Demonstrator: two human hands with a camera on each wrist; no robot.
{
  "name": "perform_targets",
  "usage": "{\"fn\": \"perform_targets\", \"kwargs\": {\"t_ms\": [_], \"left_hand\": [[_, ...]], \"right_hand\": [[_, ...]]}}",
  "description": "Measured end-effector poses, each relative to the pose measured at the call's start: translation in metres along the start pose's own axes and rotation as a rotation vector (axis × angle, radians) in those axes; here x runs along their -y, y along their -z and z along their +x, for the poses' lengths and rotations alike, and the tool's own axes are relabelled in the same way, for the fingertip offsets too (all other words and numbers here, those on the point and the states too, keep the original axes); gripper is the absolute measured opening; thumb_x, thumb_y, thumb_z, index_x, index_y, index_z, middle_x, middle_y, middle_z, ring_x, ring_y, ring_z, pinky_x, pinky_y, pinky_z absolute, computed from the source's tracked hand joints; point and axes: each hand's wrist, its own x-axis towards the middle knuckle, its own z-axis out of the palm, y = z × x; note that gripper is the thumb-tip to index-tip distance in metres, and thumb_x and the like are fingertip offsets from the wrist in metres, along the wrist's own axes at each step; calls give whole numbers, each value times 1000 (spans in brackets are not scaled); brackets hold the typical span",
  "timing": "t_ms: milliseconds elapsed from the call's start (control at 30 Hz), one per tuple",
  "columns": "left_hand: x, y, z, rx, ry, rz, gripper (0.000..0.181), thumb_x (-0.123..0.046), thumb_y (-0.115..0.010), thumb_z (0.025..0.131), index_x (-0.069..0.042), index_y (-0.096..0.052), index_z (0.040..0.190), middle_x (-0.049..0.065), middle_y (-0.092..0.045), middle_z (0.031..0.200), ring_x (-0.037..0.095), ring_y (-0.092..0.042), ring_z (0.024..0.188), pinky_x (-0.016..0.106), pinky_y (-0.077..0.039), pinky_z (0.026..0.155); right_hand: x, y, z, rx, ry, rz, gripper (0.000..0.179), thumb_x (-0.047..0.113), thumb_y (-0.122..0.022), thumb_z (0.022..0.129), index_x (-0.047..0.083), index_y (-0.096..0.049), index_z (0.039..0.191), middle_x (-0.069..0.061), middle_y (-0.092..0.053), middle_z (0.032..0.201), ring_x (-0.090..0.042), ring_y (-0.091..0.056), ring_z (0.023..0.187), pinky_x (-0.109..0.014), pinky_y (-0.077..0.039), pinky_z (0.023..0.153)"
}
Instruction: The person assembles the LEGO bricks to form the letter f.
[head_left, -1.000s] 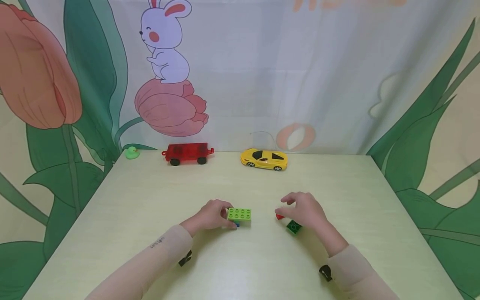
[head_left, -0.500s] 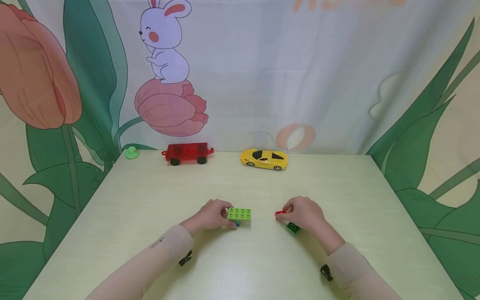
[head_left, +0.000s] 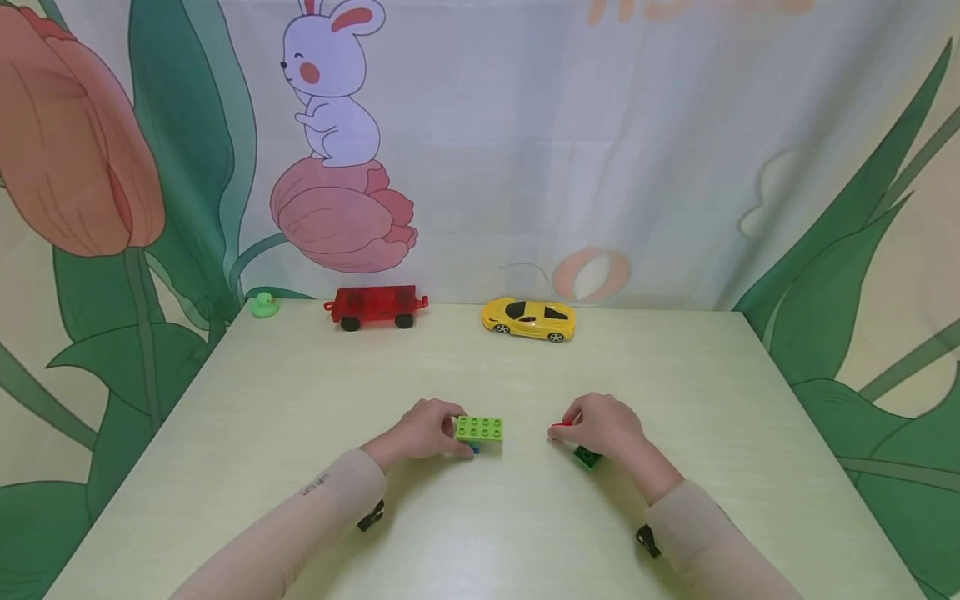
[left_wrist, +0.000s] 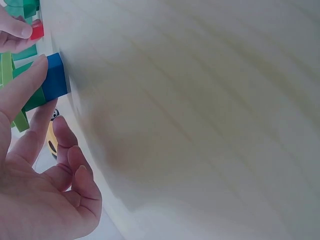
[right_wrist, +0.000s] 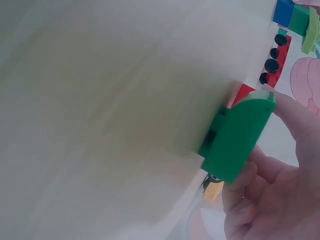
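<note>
My left hand point(head_left: 426, 429) grips a small stack of toy bricks between thumb and fingers. A light green studded brick point(head_left: 480, 427) tops the stack. Below it the left wrist view shows a darker green brick point(left_wrist: 34, 100) and a blue brick point(left_wrist: 55, 77) at the bottom, close over the table. To the right, my right hand point(head_left: 609, 425) pinches a red brick point(left_wrist: 37, 31), mostly covered by the fingers in the head view. Just in front of that hand lies a dark green brick point(head_left: 587, 457), whose curved side point(right_wrist: 237, 140) shows in the right wrist view.
Along the back edge of the pale table point(head_left: 480, 533) stand a green toy duck point(head_left: 264, 306), a red toy wagon point(head_left: 375, 306) with black wheels, and a yellow toy car point(head_left: 528, 320). A printed curtain point(head_left: 480, 167) hangs behind them.
My right thumb and fingers have closed on the red brick, and that hand has since shifted slightly left. The left hand and its stack have stayed put.
</note>
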Motion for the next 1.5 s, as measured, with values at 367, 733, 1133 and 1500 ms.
{"fn": "perform_targets", "kwargs": {"t_ms": [367,733,1133,1500], "left_hand": [[-2,1,-1,2,1,0,37,-25,-86,73,-14,-70,105,2,-57,74,17,-47,72,31,-35,63],[0,0,1,0,3,11,38,-26,-86,73,-15,-70,106,1,-56,72,17,-46,71,31,-34,63],[-2,1,1,15,22,5,38,-26,-85,74,-14,-69,107,3,-57,73,17,-48,73,31,-36,64],[-1,1,1,14,-7,9,33,-24,-84,75,-14,-69,102,3,-55,69,15,-46,65,29,-35,60]], "right_hand": [[14,11,-4,-9,55,43,36,36,-73,85,15,-70,115,2,-66,93,-16,-57,78,-33,-47,67],[47,20,-19,-98,161,183,40,28,-74,86,13,-64,122,2,-66,99,-18,-51,74,-31,-43,62],[72,9,-19,-148,346,296,34,23,-77,83,18,-68,115,7,-64,99,-15,-50,66,-29,-44,56],[85,-4,-17,-86,495,261,37,28,-75,85,20,-67,121,7,-62,102,-13,-51,66,-27,-46,58]]}}
